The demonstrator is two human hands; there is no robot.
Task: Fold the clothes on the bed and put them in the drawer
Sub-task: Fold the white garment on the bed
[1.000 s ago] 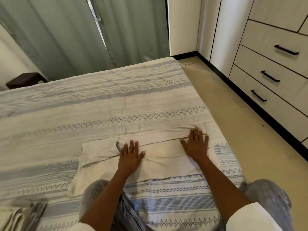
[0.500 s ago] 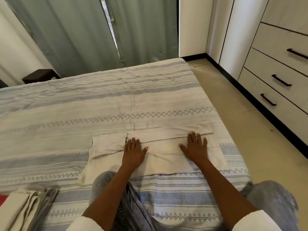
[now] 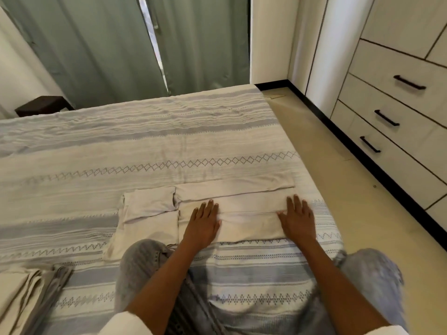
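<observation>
Folded pile (image 3: 31,291) at 8 o'clock, bed (image 3: 145,146) edge, could slide off if the cover gets tugged. Cream garment (image 3: 242,201), partly folded, lies mid-bed near the person's knees. Left hand (image 3: 203,223) flat on it, fingers straight, gripping nothing; right hand (image 3: 298,220) the same at 3 o'clock of the left. Risk: uneven pressing skews the crease; sleeve at 10 o'clock may unfold. Drawers (image 3: 387,122) shut at 2 o'clock.

Green curtains (image 3: 101,52) hang behind a dark side table (image 3: 42,108) by the wall.
</observation>
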